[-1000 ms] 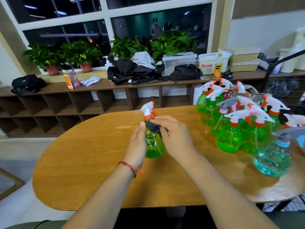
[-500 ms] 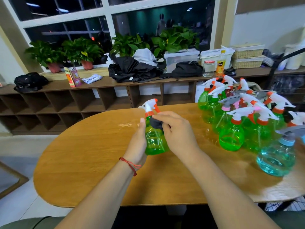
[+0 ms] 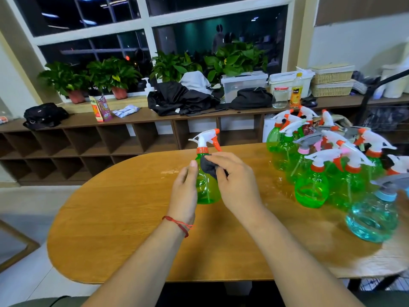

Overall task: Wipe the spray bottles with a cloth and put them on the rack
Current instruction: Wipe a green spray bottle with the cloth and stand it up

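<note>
Bare left forearm point(image 3: 141, 264) and bare right forearm point(image 3: 296, 260), uncovered as far as the lower edge of the view. Around the left wrist, just behind the left hand point(image 3: 184, 191), a thin red string bracelet point(image 3: 177, 223), doubled into two strands, short loose ends sticking out on the inner side. Short, trimmed left thumbnail; plain fingers point(image 3: 223, 156) on the right hand point(image 3: 240, 187)

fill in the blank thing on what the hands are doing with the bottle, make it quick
The left hand grips a ____ spray bottle by its body.
The right hand presses a dark ____ against its neck.
The other bottles stand grouped at the table's ____ end.
Missing: green; cloth; right.
</note>
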### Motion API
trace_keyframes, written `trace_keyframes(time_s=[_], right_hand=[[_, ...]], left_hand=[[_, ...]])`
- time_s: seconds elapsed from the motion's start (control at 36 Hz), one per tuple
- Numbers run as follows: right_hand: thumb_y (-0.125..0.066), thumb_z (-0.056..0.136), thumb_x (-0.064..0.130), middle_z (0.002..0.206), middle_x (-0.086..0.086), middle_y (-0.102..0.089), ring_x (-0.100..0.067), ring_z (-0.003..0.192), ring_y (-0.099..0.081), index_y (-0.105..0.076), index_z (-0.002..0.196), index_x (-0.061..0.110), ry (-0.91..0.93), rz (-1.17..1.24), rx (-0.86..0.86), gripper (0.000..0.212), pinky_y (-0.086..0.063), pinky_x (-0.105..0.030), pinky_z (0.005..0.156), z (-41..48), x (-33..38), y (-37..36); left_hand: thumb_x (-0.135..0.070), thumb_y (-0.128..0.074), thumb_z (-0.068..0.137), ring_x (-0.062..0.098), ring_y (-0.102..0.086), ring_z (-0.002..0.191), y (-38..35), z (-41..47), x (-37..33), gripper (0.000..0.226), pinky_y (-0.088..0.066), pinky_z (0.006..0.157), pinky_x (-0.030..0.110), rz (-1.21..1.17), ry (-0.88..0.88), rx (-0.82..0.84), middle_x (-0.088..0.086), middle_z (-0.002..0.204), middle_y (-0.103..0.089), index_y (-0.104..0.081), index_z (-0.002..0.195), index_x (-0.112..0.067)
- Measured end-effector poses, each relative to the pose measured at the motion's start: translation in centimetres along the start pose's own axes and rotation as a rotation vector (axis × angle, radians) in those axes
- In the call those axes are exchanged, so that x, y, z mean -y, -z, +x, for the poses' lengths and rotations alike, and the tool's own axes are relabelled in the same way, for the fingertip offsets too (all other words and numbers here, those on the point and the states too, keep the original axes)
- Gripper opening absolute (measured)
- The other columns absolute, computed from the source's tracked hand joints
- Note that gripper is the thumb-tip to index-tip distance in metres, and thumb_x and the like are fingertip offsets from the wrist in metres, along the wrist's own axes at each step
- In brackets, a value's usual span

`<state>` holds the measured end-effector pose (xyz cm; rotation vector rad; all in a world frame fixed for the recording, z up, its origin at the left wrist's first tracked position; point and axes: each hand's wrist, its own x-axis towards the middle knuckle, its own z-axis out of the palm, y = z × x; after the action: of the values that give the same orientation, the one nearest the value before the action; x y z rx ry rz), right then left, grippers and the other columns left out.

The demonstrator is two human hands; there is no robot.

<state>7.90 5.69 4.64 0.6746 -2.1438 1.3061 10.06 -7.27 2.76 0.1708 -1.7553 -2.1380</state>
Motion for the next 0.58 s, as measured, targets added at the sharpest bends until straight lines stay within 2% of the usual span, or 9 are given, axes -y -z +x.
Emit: trace_keyframes(time_s=[0.06,0.08,0.14,0.17,0.25,0.39,0.47,0.53,0.58], right_hand=[[-0.058,0.098,-0.004,0.13,0.01,-0.068,-0.008,0.117,-0.064,-0.079,0.123,0.021,0.012,-0.01,-0.007,0.041,-0.052,-0.022,0.104,-1.1,0.0,-0.3],[-0.057,0.097,-0.005,0.13,0.01,-0.068,-0.008,0.116,-0.064,-0.079,0.122,0.021,0.021,-0.005,-0.014,0.043,-0.051,-0.022,0.104,-1.7,0.0,-0.4],[-0.056,0.093,-0.005,0.129,0.008,-0.068,-0.01,0.116,-0.064,-0.08,0.12,0.02,0.043,0.002,-0.013,0.044,-0.05,-0.022,0.105,-3.3,0.0,-0.8],[-0.056,0.092,-0.004,0.129,0.008,-0.067,-0.011,0.117,-0.064,-0.08,0.121,0.02,0.054,0.004,-0.004,0.045,-0.05,-0.022,0.105,-4.0,0.0,-1.0],[-0.055,0.092,-0.003,0.129,0.008,-0.065,-0.012,0.12,-0.063,-0.08,0.121,0.02,0.06,0.015,0.012,0.045,-0.05,-0.022,0.105,-5.1,0.0,-1.0],[-0.059,0.095,-0.005,0.125,0.008,-0.068,-0.001,0.112,-0.06,-0.08,0.121,0.02,0.006,0.017,-0.029,0.041,-0.044,-0.008,0.101,-3.1,-0.1,-0.2],[-0.059,0.098,-0.003,0.124,0.009,-0.07,-0.005,0.113,-0.064,-0.079,0.124,0.021,-0.023,0.033,-0.043,0.04,-0.049,-0.014,0.101,-1.0,-0.3,0.3],[-0.057,0.101,-0.002,0.126,0.009,-0.07,-0.005,0.115,-0.064,-0.078,0.126,0.021,-0.043,0.027,-0.054,0.04,-0.051,-0.017,0.103,0.0,-0.4,0.5],[-0.056,0.102,0.0,0.127,0.009,-0.07,-0.004,0.116,-0.064,-0.077,0.129,0.023,-0.061,0.015,-0.051,0.04,-0.052,-0.02,0.103,0.3,-0.3,0.5]], left_hand=[[-0.052,-0.053,0.109,0.009,-0.076,0.104,0.3,0.2,-0.2,0.039,-0.059,0.084,0.023,-0.013,0.0,-0.057,0.0,0.112,-0.08,-0.074,0.121,-0.022],[-0.059,-0.055,0.105,0.011,-0.075,0.108,0.4,0.4,-0.3,0.044,-0.06,0.09,0.028,-0.034,0.009,-0.09,0.0,0.115,-0.079,-0.074,0.123,-0.024],[-0.074,-0.058,0.095,0.027,-0.071,0.121,1.0,1.0,-0.2,0.053,-0.056,0.105,0.052,-0.07,0.038,-0.105,0.006,0.124,-0.076,-0.072,0.125,-0.034],[-0.071,-0.055,0.097,0.031,-0.072,0.118,1.2,1.2,-0.2,0.045,-0.057,0.102,0.056,-0.07,0.037,-0.115,0.006,0.122,-0.076,-0.072,0.122,-0.038],[-0.048,-0.041,0.113,0.028,-0.073,0.096,1.5,1.3,-0.1,0.033,-0.058,0.078,0.044,-0.063,-0.002,-0.097,0.007,0.104,-0.076,-0.072,0.12,-0.038],[-0.044,-0.038,0.115,0.032,-0.075,0.109,0.9,0.5,0.0,0.037,-0.061,0.089,0.05,-0.047,-0.022,-0.011,0.01,0.119,-0.077,-0.069,0.133,-0.035],[-0.043,-0.037,0.116,0.021,-0.072,0.119,0.2,-0.3,-0.3,0.038,-0.057,0.103,0.05,0.023,-0.059,0.02,0.0,0.127,-0.076,-0.069,0.134,-0.035],[-0.05,-0.042,0.113,0.008,-0.067,0.125,-0.2,-0.8,-0.5,0.037,-0.053,0.107,0.04,0.071,-0.096,0.059,-0.012,0.132,-0.073,-0.067,0.137,-0.038],[-0.061,-0.057,0.102,-0.004,-0.061,0.127,-0.5,-1.3,-0.6,0.046,-0.049,0.104,0.027,0.117,-0.14,0.114,-0.02,0.135,-0.068,-0.063,0.142,-0.038]])
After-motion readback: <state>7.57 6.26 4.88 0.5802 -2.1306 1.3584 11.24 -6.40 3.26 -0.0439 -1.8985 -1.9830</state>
